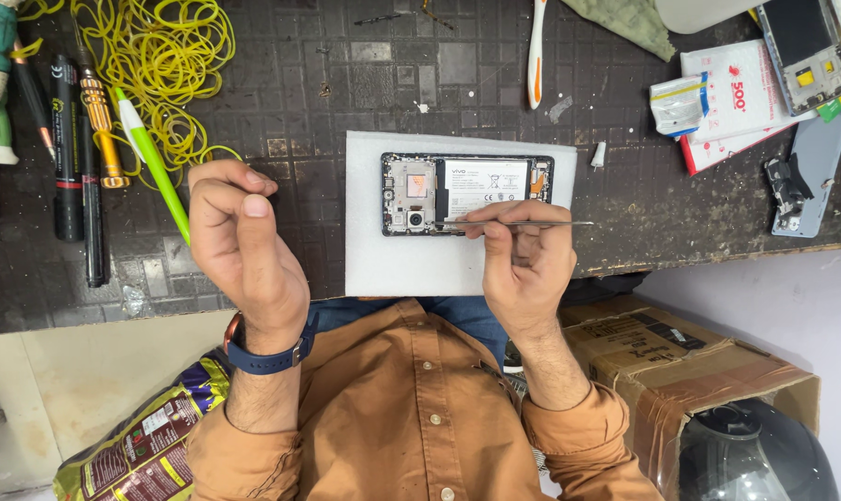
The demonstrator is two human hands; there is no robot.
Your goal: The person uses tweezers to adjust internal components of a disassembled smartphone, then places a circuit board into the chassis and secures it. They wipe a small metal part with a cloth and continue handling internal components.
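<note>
Back cover was off, phone (467,193) open; our right hand (523,255) pinched tweezers (523,224) w/ tips just past the grip by the camera module, left hand (239,237) pinched shut, can't tell on what, internals all in.

A dark, worn surface (625,199) is seen, carrying a white pad (369,264), yellow rubber bands (165,56), and screwdrivers (96,121).

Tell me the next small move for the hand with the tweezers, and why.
Probably ease the tweezers tip a little further left, toward the camera module. The right hand holds them flat across the lower edge of the opened phone, tip just short of that module, while the left hand is lifted clear of the white pad.
</note>
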